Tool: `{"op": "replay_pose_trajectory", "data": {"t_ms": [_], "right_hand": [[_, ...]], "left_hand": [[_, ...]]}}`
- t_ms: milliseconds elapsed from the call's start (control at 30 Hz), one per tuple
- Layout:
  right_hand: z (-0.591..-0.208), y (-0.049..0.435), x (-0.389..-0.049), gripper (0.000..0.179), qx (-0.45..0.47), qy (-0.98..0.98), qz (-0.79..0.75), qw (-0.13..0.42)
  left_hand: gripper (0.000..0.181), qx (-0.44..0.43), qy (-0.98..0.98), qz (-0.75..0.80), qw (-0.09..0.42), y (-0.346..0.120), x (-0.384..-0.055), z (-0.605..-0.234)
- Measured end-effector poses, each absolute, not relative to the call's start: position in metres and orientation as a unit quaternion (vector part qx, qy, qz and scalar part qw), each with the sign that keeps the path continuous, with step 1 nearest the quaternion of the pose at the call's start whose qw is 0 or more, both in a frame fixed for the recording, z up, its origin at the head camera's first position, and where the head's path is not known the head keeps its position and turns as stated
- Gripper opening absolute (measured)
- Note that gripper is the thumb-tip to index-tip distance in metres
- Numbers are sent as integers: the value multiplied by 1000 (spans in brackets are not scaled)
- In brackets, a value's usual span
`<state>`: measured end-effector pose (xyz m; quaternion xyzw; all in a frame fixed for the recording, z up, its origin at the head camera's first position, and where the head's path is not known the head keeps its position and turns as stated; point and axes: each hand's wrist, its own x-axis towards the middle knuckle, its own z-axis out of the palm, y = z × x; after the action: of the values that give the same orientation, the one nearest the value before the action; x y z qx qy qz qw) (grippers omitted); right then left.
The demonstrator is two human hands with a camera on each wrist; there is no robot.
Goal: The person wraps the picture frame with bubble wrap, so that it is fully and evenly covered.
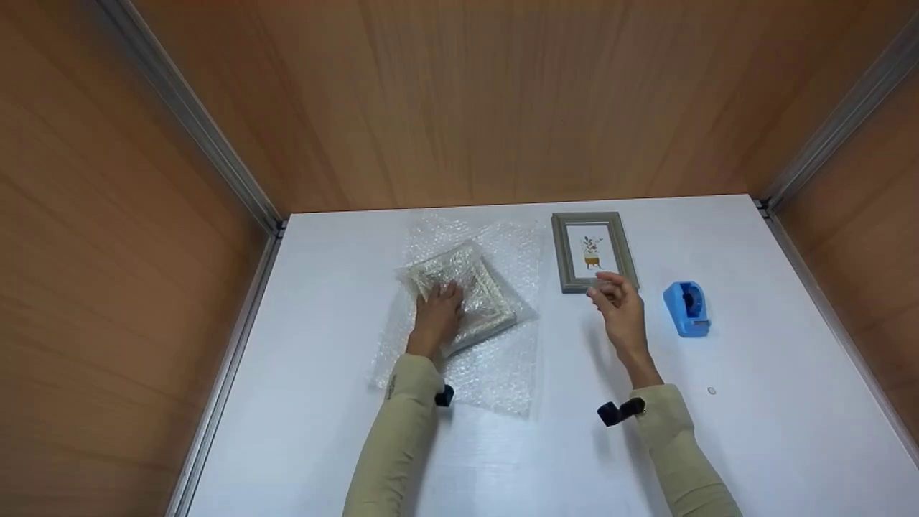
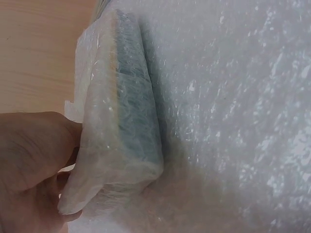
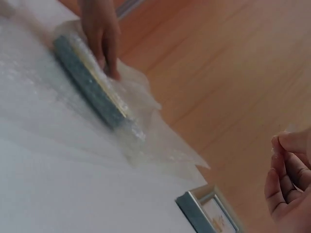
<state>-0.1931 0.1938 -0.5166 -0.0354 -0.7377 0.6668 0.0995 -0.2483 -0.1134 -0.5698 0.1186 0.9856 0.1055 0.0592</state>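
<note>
A picture frame wrapped in bubble wrap (image 1: 484, 298) lies at an angle on a flat bubble wrap sheet (image 1: 495, 380). My left hand (image 1: 437, 316) presses on top of this bundle, fingers spread over its left part. In the left wrist view, a loose flap of wrap (image 2: 90, 179) covers some of the fingertips. My right hand (image 1: 622, 316) is raised over the table, just in front of an unwrapped picture frame (image 1: 562, 251). Its thumb and forefinger pinch a small clear piece of tape (image 3: 290, 128), barely visible at the fingertips.
A blue tape dispenser (image 1: 686, 309) stands on the white table (image 1: 309, 431), right of my right hand. Nearer me lies a small clear ring-like bit (image 1: 711, 390). Wooden panels (image 1: 502, 108) enclose the table at the back and both sides.
</note>
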Motion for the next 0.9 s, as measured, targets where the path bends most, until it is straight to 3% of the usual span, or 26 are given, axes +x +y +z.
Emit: {"op": "replay_pose_trajectory", "data": {"t_ms": [433,900], "right_hand": [[-551,132,-247,34,8,-768,636,69],[-572,58,-267,33,22,-840,541,23]], "left_hand": [[45,112,984,126,49,-112,-248,-570],[45,93,985,137,57,-112,-251,-569]]}}
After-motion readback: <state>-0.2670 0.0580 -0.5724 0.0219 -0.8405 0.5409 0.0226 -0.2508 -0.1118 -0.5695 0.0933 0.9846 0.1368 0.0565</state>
